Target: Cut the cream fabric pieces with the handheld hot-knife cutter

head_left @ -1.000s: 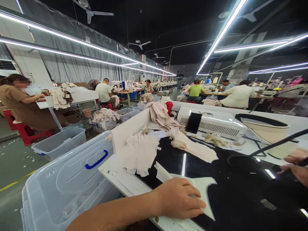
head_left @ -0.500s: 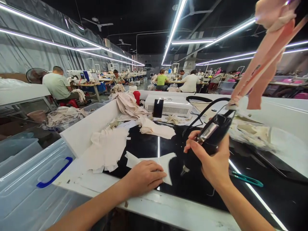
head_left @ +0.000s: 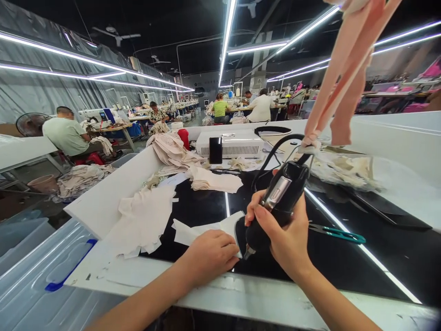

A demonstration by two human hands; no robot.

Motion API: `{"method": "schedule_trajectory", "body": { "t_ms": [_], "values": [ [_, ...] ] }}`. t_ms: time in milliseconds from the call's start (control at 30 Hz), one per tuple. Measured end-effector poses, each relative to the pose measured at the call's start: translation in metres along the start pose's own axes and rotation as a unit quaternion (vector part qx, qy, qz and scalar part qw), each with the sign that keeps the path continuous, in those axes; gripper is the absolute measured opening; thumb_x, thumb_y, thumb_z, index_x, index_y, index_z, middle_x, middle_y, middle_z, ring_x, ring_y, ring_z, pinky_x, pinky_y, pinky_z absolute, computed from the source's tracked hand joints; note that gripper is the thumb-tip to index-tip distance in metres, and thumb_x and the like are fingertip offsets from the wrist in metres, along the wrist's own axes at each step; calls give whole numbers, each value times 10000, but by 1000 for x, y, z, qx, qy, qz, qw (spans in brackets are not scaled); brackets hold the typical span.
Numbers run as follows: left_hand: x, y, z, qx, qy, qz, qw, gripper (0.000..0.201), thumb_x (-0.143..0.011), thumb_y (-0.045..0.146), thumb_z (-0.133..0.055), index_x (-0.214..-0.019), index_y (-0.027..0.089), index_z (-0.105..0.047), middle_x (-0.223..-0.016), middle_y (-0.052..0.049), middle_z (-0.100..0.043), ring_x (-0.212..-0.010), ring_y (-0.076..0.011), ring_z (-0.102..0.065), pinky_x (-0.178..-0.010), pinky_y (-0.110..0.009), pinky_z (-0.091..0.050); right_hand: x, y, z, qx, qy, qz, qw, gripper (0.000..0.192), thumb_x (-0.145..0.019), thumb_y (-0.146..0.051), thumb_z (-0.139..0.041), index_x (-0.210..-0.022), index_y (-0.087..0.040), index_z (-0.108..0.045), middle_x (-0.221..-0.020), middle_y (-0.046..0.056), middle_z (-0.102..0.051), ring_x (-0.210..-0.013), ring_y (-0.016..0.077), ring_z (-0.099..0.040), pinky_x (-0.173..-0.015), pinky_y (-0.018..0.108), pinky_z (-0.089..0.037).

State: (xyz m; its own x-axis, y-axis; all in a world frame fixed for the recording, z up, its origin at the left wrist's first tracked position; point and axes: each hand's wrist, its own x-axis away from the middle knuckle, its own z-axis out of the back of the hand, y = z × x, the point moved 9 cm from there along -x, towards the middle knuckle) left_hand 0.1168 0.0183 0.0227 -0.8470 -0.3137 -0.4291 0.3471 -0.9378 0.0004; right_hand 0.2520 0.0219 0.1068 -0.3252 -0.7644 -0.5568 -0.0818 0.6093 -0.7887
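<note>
My left hand (head_left: 212, 255) lies palm down on a white cut fabric piece (head_left: 193, 233), its fingers at the piece's right edge near the front of the black work surface (head_left: 206, 207). My right hand (head_left: 289, 234) is wrapped round a black corded hand tool (head_left: 280, 191) with a silver plate on its side. The tool tilts down to the left, and its metal tip (head_left: 249, 252) is close beside the fabric's right edge; whether they touch I cannot tell. Pink fabric strips (head_left: 341, 87) tied at the tool's top run upward.
White fabric pieces (head_left: 148, 216) lie left, beige stacks (head_left: 215, 179) behind. A white vented box (head_left: 234, 145) and a phone (head_left: 216, 151) stand at the back. Teal-handled snips (head_left: 347, 235) lie right, below bagged scraps (head_left: 347, 170). Several people sit at sewing tables beyond.
My right hand has brought the tool left and down, so its tip is now beside the fabric edge. My left hand stays on the fabric. The view has turned slightly right.
</note>
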Motion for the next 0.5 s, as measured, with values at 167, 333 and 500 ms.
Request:
{"method": "schedule_trajectory", "body": {
  "t_ms": [167,333,500],
  "values": [
    [0,-5,2,69,14,31,997,162,-1074,154,-622,-927,168,-688,-951,-23,-761,-908,-184,-705,-900,-319,-565,2,-1,-2,-13,8,11,1000,327,-909,-232,-783,-1047,-295,-493,-833,-70,-673,-571,123,-625,-523,269,-585],
    [4,-13,0,128,18,76,989,135,-1050,129,-642,-945,173,-715,-985,-32,-777,-944,-193,-713,-930,-319,-556,-1,-1,-2,-26,21,31,999,339,-899,-195,-788,-1017,-296,-487,-818,-78,-676,-571,120,-627,-520,260,-573],
    [6,-15,-3,142,19,86,986,117,-1032,115,-667,-947,169,-727,-994,-35,-778,-951,-200,-710,-928,-322,-552,0,1,-1,-13,22,39,999,327,-901,-181,-786,-1033,-303,-512,-824,-80,-689,-564,121,-637,-520,264,-569]
  ]
}}
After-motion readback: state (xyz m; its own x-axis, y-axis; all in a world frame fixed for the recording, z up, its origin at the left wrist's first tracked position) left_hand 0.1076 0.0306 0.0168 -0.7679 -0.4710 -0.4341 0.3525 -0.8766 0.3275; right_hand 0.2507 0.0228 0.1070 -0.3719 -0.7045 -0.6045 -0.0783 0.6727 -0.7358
